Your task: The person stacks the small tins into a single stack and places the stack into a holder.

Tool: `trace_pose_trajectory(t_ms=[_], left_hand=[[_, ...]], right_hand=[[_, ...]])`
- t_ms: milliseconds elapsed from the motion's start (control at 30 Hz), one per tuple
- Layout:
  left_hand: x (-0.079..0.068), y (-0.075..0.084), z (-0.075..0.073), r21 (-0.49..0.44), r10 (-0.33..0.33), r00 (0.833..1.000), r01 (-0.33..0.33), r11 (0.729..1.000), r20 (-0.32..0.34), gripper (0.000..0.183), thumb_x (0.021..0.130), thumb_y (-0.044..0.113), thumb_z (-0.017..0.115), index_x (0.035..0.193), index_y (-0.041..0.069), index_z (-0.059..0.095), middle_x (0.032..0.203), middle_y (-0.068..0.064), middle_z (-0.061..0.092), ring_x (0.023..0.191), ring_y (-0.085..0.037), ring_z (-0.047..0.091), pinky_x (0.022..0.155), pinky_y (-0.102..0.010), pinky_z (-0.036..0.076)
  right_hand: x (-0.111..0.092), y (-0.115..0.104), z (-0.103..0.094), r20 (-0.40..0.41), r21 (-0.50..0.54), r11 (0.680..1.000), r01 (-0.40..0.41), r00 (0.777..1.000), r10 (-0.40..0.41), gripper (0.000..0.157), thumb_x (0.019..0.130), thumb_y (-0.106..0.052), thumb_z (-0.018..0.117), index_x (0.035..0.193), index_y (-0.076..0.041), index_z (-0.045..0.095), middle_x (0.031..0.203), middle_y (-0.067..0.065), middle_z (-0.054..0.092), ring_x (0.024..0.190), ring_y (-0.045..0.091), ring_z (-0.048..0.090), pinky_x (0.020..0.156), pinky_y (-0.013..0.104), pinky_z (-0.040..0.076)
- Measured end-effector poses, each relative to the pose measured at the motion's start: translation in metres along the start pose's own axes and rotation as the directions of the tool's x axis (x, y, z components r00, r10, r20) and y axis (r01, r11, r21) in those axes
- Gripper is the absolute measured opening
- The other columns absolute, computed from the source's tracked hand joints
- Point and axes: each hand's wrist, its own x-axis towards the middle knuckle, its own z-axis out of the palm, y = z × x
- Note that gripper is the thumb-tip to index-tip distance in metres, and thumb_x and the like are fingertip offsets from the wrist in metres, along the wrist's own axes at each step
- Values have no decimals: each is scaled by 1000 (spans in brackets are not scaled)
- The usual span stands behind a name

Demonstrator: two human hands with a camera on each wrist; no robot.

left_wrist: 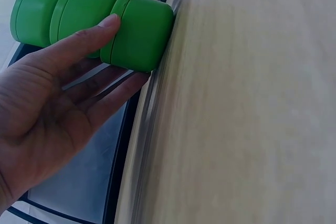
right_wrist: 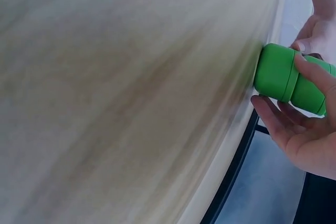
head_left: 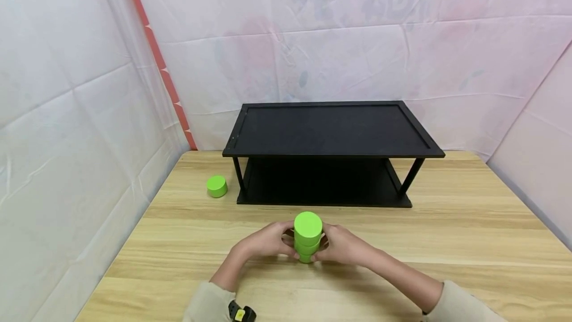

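Three green round containers (head_left: 307,235) with lid seams stand stacked on the wooden table in front of the black rack. My left hand (head_left: 268,239) holds the stack from the left. In the left wrist view, its thumb (left_wrist: 100,30) presses near the seam of the bottom container (left_wrist: 139,32), with the other fingers along the far side. From the right, my right hand (head_left: 346,246) grips low on the stack. Its thumb (right_wrist: 311,69) lies across the bottom container (right_wrist: 275,72) in the right wrist view.
Behind the stack stands a black two-tier rack (head_left: 330,130). Another green round container (head_left: 217,186) sits on the table left of the rack. White sheeting (head_left: 80,113) walls in the wooden table (head_left: 170,252) at the back and sides.
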Motion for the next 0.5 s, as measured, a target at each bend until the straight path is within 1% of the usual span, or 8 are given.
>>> trace_pose_trajectory(t_ms=[133,233,300,400,500], left_hand=[[4,1,1,-12,3,1000,-3,1000,1,55,71,4,78,121,10,56,107,6,58,101,-9,55,84,-21,45],[6,1,1,-31,7,1000,-6,999,2,56,71,2,78,122,10,55,107,6,58,101,-9,55,83,-20,46],[7,0,1,-36,8,1000,-8,999,-1,56,71,2,78,122,9,55,107,5,58,100,-9,55,82,-20,46],[8,0,2,-37,1,1000,-1,999,-5,57,71,2,78,123,10,55,109,5,58,101,-9,54,83,-20,46],[9,1,3,-23,-6,1000,6,1000,-15,58,71,3,78,124,10,54,110,5,58,102,-10,54,84,-20,45]], right_hand=[[0,2,-7,52,44,999,-21,998,19,59,71,-17,79,118,4,49,100,8,61,84,23,61,70,26,51],[0,2,-14,98,72,996,-43,995,35,64,72,-18,78,124,4,46,103,8,59,88,24,61,71,29,51],[-1,2,-20,116,88,995,-49,992,39,65,73,-17,76,125,5,45,106,9,58,91,26,60,73,32,51],[-2,3,-29,109,103,994,-48,993,36,60,75,-18,75,123,5,46,109,11,56,96,30,58,78,36,50],[-5,7,-35,93,122,992,-19,996,7,55,77,-18,73,120,5,48,112,15,55,101,34,56,83,40,48]])
